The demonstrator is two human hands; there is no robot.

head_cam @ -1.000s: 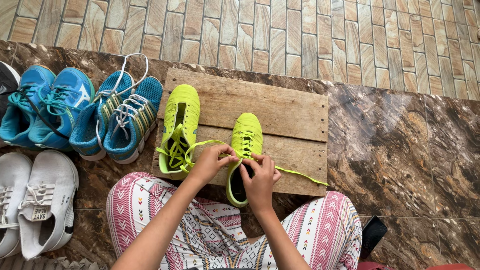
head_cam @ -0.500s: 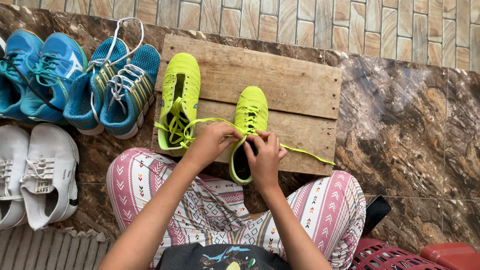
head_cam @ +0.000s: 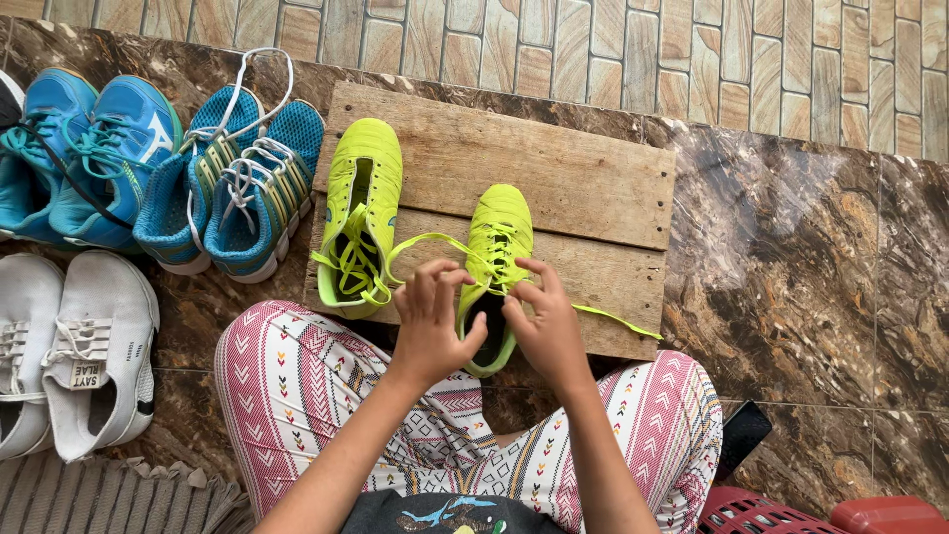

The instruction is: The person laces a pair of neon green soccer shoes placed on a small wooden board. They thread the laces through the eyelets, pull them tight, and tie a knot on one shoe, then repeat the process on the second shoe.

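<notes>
Neon yellow shoe (head_cam: 499,237) sits on the wooden board (head_cam: 554,168), toe pointing away; left hand (head_cam: 435,321) and right hand (head_cam: 544,326) both pinch its yellow lace (head_cam: 435,240) at the tongue, grip of each closed on lace. Risk, as a guess: loose lace end trailing right could slip the pinch and undo the lacing. Count: two yellow shoes, second yellow shoe (head_cam: 358,222) just left; four blue shoes (head_cam: 237,193); two white shoes (head_cam: 94,351).

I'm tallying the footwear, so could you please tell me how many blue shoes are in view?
4. All stand in a row at upper left of the wooden board: blue shoe, blue shoe, mesh blue shoe, mesh blue shoe. More may lie beyond the left edge.
</notes>
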